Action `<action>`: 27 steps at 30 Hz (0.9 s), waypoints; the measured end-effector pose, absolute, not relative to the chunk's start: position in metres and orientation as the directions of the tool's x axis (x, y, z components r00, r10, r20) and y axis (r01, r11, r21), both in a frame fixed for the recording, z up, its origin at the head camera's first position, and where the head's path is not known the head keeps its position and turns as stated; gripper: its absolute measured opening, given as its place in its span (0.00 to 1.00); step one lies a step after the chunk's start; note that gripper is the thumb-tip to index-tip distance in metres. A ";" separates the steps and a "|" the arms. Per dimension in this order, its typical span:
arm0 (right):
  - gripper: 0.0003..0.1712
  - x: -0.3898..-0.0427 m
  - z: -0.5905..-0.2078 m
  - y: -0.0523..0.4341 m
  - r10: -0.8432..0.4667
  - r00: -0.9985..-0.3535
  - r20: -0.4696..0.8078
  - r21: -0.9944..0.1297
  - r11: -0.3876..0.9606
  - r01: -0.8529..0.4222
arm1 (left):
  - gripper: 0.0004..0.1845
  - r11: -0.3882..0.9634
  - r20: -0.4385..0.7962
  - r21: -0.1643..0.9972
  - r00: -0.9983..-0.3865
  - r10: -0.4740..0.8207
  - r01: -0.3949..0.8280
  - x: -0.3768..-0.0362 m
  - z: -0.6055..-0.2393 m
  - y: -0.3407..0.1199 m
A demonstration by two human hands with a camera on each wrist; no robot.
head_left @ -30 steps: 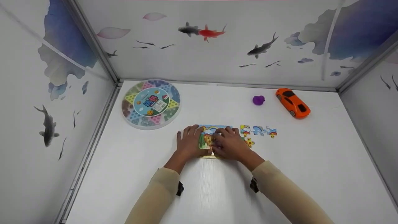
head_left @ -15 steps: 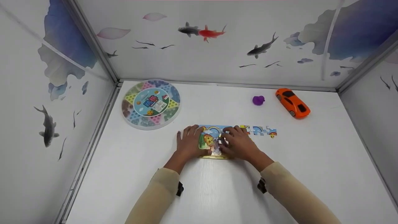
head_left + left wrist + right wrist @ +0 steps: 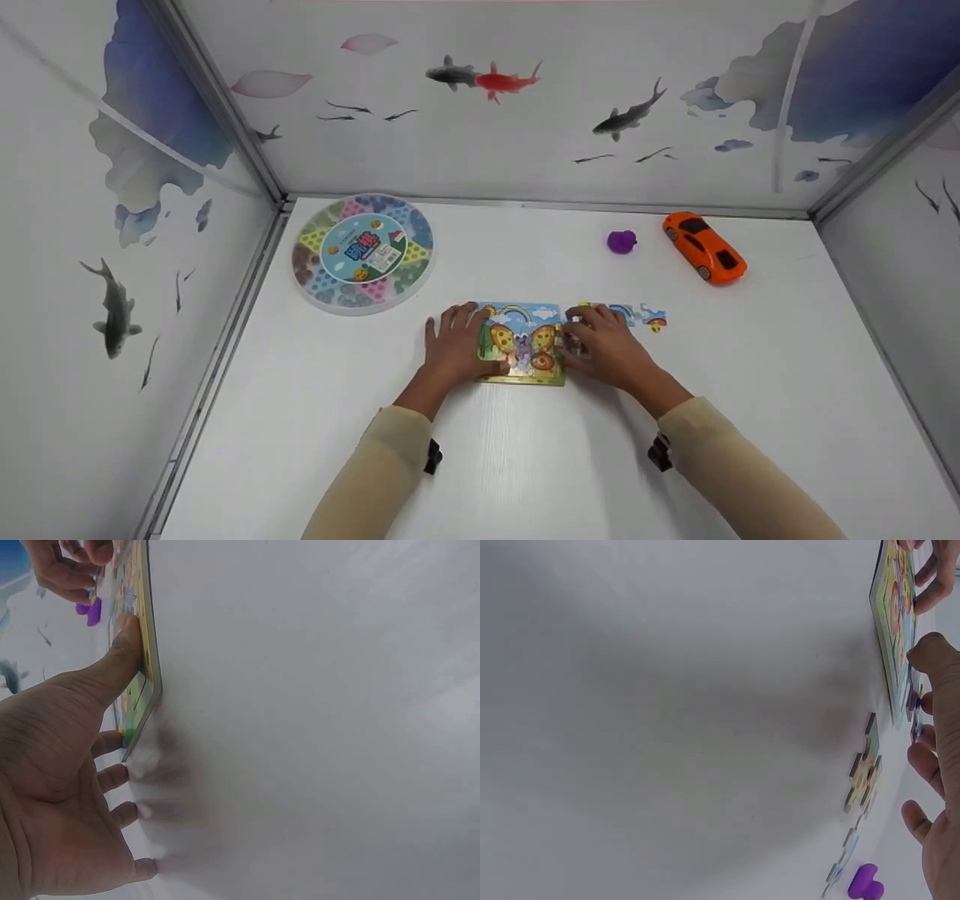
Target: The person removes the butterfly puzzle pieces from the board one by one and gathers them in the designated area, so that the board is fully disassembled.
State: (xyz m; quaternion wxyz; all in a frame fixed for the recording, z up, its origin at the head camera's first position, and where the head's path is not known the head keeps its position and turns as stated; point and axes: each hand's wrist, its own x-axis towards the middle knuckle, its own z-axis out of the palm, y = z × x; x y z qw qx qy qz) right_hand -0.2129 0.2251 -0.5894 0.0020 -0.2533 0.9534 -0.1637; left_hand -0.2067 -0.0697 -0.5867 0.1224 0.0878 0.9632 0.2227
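Both hands flank the butterfly puzzle [image 3: 523, 346] — left fingers [image 3: 457, 319] flat, released — right fingers' [image 3: 600, 319] state unclear.

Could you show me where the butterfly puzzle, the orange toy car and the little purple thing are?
Butterfly puzzle [image 3: 525, 346], head view, on the butterfly picture between the two hands.
Orange toy car [image 3: 703, 247], head view, on its roof.
Purple thing [image 3: 622, 241], head view, on its middle.

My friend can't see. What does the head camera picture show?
Two hands work on a butterfly puzzle on a white table: the left hand rests on its left edge, the right hand on loose pieces beside it. Behind sit an orange toy car and a round game box.
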 end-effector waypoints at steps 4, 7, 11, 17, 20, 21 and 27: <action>0.20 -0.212 -0.590 0.237 -0.472 -0.875 0.110 -0.329 0.813 -0.480 | 0.55 0.885 -0.184 0.448 -0.955 0.231 0.128 -0.207 -0.586 -0.071; 0.19 -0.211 -0.591 0.246 -0.462 -0.879 0.118 -0.336 0.814 -0.474 | 0.55 0.883 -0.179 0.450 -0.955 0.236 0.134 -0.208 -0.586 -0.071; 0.18 -0.211 -0.591 0.258 -0.453 -0.884 0.114 -0.357 0.812 -0.462 | 0.55 0.882 -0.181 0.452 -0.954 0.238 0.135 -0.208 -0.586 -0.071; 0.19 -0.208 -0.590 0.275 -0.435 -0.892 0.121 -0.379 0.810 -0.447 | 0.56 0.885 -0.194 0.448 -0.952 0.236 0.128 -0.209 -0.590 -0.071; 0.19 -0.207 -0.591 0.283 -0.429 -0.894 0.132 -0.362 0.818 -0.447 | 0.56 0.883 -0.194 0.453 -0.952 0.235 0.126 -0.208 -0.591 -0.070; 0.19 -0.206 -0.592 0.286 -0.428 -0.893 0.137 -0.355 0.821 -0.448 | 0.57 0.883 -0.197 0.452 -0.952 0.235 0.124 -0.208 -0.591 -0.070; 0.16 -0.203 -0.595 0.301 -0.408 -0.904 0.132 -0.323 0.844 -0.428 | 0.56 0.884 -0.199 0.451 -0.953 0.230 0.120 -0.207 -0.590 -0.070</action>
